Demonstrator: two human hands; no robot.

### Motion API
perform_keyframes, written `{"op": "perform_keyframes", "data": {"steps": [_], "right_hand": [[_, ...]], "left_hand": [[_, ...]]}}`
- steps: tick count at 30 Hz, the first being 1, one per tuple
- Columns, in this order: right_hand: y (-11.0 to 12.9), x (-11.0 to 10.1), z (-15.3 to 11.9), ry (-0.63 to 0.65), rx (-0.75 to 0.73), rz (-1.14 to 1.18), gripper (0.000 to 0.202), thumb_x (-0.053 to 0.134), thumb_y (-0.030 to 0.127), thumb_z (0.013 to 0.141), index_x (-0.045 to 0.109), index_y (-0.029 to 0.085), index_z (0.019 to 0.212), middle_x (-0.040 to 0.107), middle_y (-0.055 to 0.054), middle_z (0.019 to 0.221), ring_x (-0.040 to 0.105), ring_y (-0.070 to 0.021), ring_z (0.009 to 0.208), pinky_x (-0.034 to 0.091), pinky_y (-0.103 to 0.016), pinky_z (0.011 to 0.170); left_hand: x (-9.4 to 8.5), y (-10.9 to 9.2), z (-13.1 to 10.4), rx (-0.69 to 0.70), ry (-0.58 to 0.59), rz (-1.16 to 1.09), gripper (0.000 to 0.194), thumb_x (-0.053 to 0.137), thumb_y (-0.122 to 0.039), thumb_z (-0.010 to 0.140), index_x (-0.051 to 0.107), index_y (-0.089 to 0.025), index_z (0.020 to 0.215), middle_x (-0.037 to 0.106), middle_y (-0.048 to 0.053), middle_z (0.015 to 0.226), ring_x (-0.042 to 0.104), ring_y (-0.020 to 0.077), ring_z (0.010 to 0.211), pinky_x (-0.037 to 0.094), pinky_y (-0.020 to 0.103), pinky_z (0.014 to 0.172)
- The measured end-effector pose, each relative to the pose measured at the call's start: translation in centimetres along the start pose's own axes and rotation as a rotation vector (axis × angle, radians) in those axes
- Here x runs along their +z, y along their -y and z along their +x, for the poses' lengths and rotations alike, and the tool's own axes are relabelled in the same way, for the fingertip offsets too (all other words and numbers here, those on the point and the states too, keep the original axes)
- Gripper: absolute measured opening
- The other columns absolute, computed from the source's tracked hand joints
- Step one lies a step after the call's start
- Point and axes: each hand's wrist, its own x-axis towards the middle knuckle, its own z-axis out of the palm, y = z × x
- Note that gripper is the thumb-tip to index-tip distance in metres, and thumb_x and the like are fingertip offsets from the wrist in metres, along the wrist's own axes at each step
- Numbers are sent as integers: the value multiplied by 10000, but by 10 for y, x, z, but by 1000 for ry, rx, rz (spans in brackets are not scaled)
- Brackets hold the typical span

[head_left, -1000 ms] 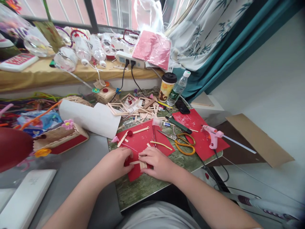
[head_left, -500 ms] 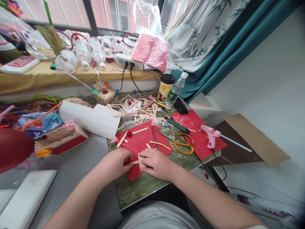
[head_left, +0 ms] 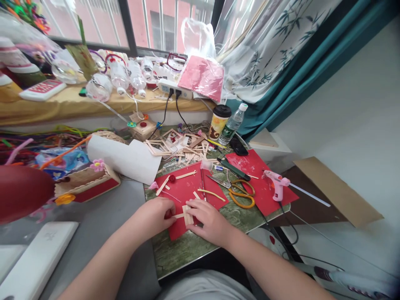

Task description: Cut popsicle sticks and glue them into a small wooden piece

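Over a red sheet (head_left: 176,234) my left hand (head_left: 160,211) pinches the end of a thin wooden craft stick (head_left: 179,216). The stick's other end meets a small panel of craft sticks (head_left: 188,216) laid side by side. My right hand (head_left: 208,221) grips that panel between thumb and fingers at its right edge. Beyond my hands lie a dark red pompom (head_left: 172,178), loose craft sticks (head_left: 186,175) and a bent pale yellow strip (head_left: 211,194). Scissors with orange handles (head_left: 242,193) rest to the right of the sheet.
A pink glue gun (head_left: 278,183) with its cord stands on a second red sheet at the right. Behind are a heap of craft sticks (head_left: 187,146), a lidded paper cup (head_left: 219,123) and a water bottle (head_left: 233,125). A decorated wooden box (head_left: 93,183) sits left.
The view has shifted slightly, so the scene sits a little lower and to the right. My right fingers have loosened somewhat, showing more of the panel. The left hand keeps its pinch.
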Motion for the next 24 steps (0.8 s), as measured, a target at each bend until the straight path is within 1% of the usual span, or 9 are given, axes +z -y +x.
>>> {"op": "perform_keyframes", "data": {"steps": [2,5,8,12,15,18,20,22,24], "right_hand": [[2,0,0,-9,-36,-45,270,713,282,924,669,208,1180,645,-142,1357,567,-295,1290,442,-555,1134],[7,-1,2,2,-74,-74,45,661,218,950,703,220,964,696,-95,1191,606,-262,1162,462,-531,1091],[11,-2,2,-7,-59,-43,85,686,233,932,663,214,852,694,-72,1028,610,-237,1015,509,-484,988],[16,-7,-2,-43,-20,-16,65,676,197,933,642,214,880,696,-66,991,597,-223,967,506,-443,925],[17,-24,-15,2,-29,-18,77,666,162,938,646,216,888,698,-41,889,597,-206,878,496,-408,872],[11,-55,-44,-8,-12,-78,117,666,135,917,650,215,832,663,-33,788,584,-206,788,481,-384,787],[2,-77,-70,-168,81,-124,148,639,113,915,647,209,803,647,-35,762,578,-202,748,467,-368,748],[-10,-97,-97,-422,211,-178,152,622,158,931,656,202,790,644,-36,750,589,-203,732,464,-353,733],[-25,-111,-121,-683,512,-274,264,618,264,951,620,197,696,609,-23,726,564,-185,691,439,-329,708]], "left_hand": [[0,0,0,4,4,1,94,602,-293,814,618,-227,749,665,7,731,553,175,665,354,281,607],[0,1,0,5,8,2,104,596,-298,822,639,-230,757,670,8,726,556,173,658,344,280,594],[2,3,0,-8,6,6,97,597,-293,816,657,-235,766,676,7,727,561,175,659,337,283,591],[6,7,1,-7,10,14,85,614,-287,798,662,-230,759,687,16,733,571,177,670,343,289,606],[7,8,2,-5,1,15,98,615,-310,811,664,-233,773,695,17,752,576,179,674,344,291,603],[5,6,1,-19,-8,18,109,611,-326,819,665,-237,789,702,19,764,587,184,680,343,294,596],[4,5,0,-32,-8,27,125,609,-339,823,662,-235,780,704,24,762,591,188,679,340,296,590],[2,4,-1,-43,-4,32,133,607,-343,821,663,-232,772,709,31,761,598,193,683,336,298,585],[2,4,-1,-49,2,32,128,616,-340,806,663,-228,762,714,36,755,604,196,687,331,299,582]]}}
